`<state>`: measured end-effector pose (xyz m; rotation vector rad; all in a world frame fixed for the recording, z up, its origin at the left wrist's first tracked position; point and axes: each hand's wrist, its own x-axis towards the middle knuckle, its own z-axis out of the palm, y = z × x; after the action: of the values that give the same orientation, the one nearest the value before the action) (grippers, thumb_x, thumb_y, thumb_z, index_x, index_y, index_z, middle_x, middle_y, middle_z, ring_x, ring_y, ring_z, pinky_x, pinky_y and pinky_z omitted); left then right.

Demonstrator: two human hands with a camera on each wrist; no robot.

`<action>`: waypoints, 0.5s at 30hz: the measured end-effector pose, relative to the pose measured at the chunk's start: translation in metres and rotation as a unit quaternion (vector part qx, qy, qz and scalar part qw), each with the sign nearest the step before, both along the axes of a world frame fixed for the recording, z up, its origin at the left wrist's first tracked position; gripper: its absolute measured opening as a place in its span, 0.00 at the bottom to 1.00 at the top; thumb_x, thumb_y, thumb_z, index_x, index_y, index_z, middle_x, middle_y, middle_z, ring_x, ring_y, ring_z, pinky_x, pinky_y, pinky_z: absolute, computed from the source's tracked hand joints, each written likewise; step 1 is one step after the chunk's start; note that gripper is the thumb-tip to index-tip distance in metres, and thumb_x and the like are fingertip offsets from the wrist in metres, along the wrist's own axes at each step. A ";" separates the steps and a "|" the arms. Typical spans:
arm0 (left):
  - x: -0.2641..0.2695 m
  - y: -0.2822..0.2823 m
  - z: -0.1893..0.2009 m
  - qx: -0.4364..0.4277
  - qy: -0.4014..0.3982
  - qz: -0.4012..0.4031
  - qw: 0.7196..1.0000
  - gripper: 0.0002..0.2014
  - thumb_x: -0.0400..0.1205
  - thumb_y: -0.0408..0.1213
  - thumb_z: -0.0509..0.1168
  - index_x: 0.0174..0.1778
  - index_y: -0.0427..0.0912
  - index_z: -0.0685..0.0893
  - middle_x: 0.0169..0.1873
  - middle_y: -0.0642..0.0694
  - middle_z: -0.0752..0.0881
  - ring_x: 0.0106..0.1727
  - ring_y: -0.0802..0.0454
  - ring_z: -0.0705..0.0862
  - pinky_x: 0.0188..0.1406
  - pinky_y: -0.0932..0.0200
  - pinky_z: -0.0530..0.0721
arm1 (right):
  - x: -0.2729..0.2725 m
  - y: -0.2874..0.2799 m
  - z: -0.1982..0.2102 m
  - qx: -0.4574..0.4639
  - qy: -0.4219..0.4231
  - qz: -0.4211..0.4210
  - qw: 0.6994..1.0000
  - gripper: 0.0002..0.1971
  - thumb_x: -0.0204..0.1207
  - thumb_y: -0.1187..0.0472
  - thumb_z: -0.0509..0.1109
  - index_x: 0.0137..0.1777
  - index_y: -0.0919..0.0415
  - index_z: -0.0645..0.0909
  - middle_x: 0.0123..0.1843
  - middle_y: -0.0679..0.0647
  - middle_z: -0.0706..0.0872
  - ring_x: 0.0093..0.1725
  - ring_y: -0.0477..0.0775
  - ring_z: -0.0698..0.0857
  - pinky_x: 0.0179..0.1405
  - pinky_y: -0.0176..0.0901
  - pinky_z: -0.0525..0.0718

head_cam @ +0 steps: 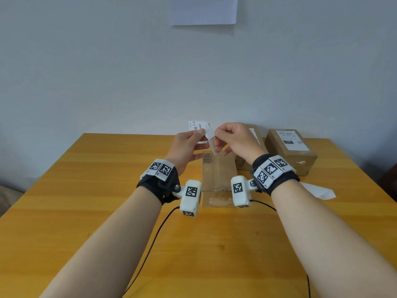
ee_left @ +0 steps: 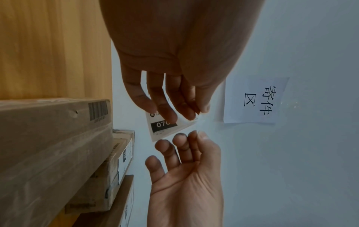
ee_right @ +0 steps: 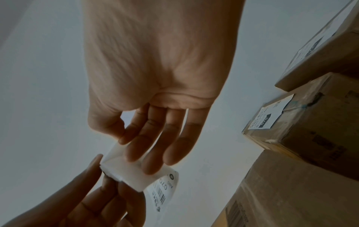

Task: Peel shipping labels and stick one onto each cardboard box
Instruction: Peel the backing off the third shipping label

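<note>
A: Hands mid-frame in the head view, above the table [head_cam: 107,190]. Left hand [head_cam: 186,145] pinches the shipping label [head_cam: 197,125] between thumb and fingertips. Right hand [head_cam: 234,138] pinches the backing sheet [head_cam: 211,140] at its peeled corner, thumb against forefinger.

B: How far is it off?

A: Partly. Right wrist view shows the backing curled away near the pinch, printed end of the label hanging below, lower centre of that frame. How much glue is exposed I can't really tell, both wrist views are dim.

B: Boxes?

A: Plain box [head_cam: 218,171] sits directly under the hands, barcode on top, no label seen. Two boxes right of centre at the back: far right box [head_cam: 290,151] carries a label, and the middle box [head_cam: 253,147], mostly behind the right hand, shows a label edge. A white scrap [head_cam: 318,191] lies on the table at right, probably a spent backing.

B: Risks?

A: Three, as I judge it. Label held by a single edge, so once free it may fold and stick to itself. Left fingertips look close to the sticky side, so it could cling to skin and lift on release. Pulling the backing at a sharp angle could tear the corner or curl the label, leaving a crease when it goes down on the plain box.

B: Fix?

A: Peel slow, keep the label taut, land one edge first.
</note>
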<state>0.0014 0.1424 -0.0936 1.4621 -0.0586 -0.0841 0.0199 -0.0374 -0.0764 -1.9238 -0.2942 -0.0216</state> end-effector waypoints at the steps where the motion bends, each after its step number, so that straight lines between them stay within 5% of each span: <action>1: 0.000 0.000 0.000 -0.003 0.000 0.001 1.000 0.14 0.93 0.46 0.63 0.59 0.41 0.90 0.47 0.51 0.92 0.48 0.55 0.92 0.39 0.62 0.88 | 0.000 0.000 0.001 0.001 0.000 -0.001 1.000 0.08 0.88 0.61 0.68 0.49 0.62 0.86 0.33 0.49 0.90 0.33 0.51 0.90 0.30 0.44 0.88; 10: 0.001 0.001 0.003 0.016 -0.020 0.011 1.000 0.13 0.92 0.44 0.66 0.61 0.40 0.92 0.50 0.45 0.95 0.49 0.53 0.93 0.40 0.60 0.89 | -0.007 0.004 0.003 0.006 -0.007 0.009 1.000 0.16 0.85 0.46 0.72 0.51 0.59 0.90 0.44 0.55 0.93 0.35 0.54 0.91 0.29 0.47 0.89; 15: 0.000 0.001 0.002 0.043 -0.035 0.016 0.998 0.15 0.92 0.48 0.65 0.61 0.43 0.93 0.54 0.44 0.95 0.52 0.51 0.94 0.40 0.61 0.89 | -0.006 0.005 0.003 0.003 -0.026 -0.003 1.000 0.10 0.83 0.52 0.77 0.47 0.58 0.90 0.41 0.53 0.93 0.34 0.55 0.91 0.29 0.47 0.88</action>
<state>0.0015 0.1438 -0.0918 1.5523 -0.0889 -0.0100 0.0143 -0.0327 -0.0738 -1.9205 -0.3220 -0.0773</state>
